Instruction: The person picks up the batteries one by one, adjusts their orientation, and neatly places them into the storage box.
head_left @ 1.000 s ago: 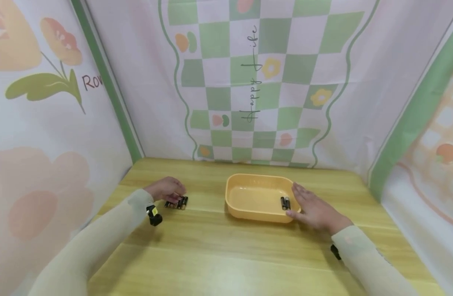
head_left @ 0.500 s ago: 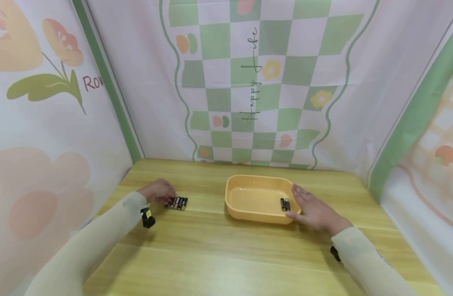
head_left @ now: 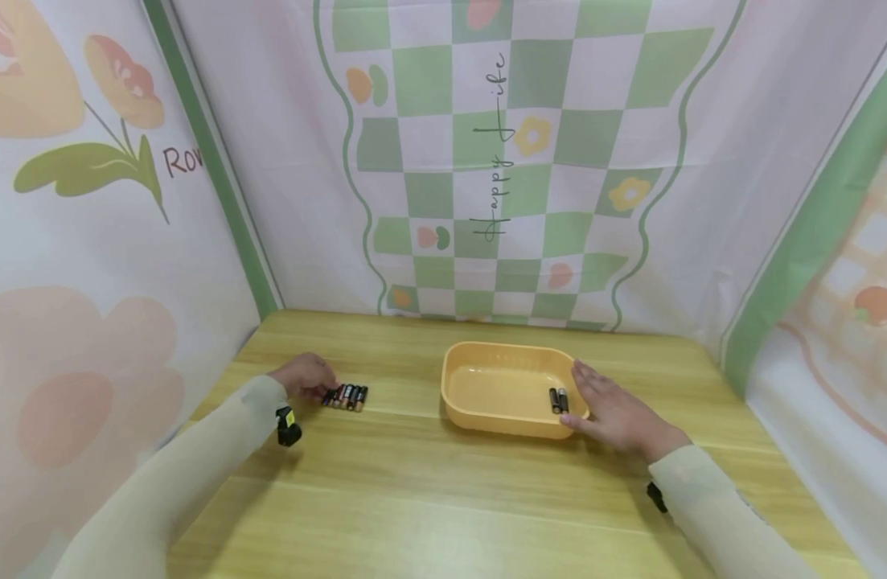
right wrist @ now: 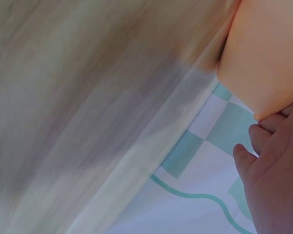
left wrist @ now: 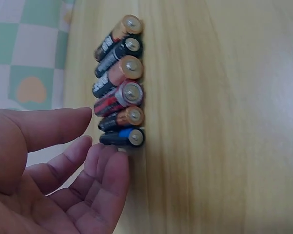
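Observation:
Several batteries (head_left: pixel 351 397) lie side by side in a row on the left of the table. My left hand (head_left: pixel 303 375) is at the row's left end. In the left wrist view its fingers are loosely bent and hold nothing, their tips close to a dark battery with a blue band (left wrist: pixel 123 138); whether they touch it I cannot tell. A red battery (left wrist: pixel 112 103) lies within the same row. My right hand (head_left: pixel 620 410) rests against the right end of a yellow-orange plastic tray (head_left: pixel 490 394), fingers extended along its rim. Two dark batteries (head_left: pixel 559 400) lie inside the tray, near that end.
The wooden table (head_left: pixel 414 498) meets a checked fabric backdrop (head_left: pixel 479 185) at its far edge. Printed fabric walls (head_left: pixel 125 265) stand on both sides. A small black wrist camera (head_left: pixel 289 426) sits under the left sleeve.
My left hand has moved left along the battery row to its end, uncovering more of the batteries. My right hand and the tray have stayed in place.

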